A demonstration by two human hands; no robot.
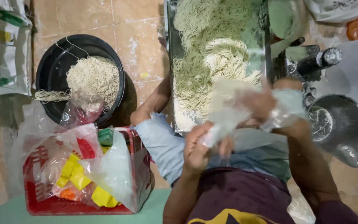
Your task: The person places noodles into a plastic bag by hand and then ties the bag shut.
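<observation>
A tan tiled floor (83,20) dusted with flour is seen at the left, where a black basin (52,66) of pale noodles (94,76) stands above a red basket (42,203) lined with plastic. At centre, a metal tray (171,49) carries more noodles. A clear plastic bag (228,112) is gripped by both the left hand (197,149) and the blurred right hand (262,101). A steel scoop (340,128) lies at the right.
</observation>
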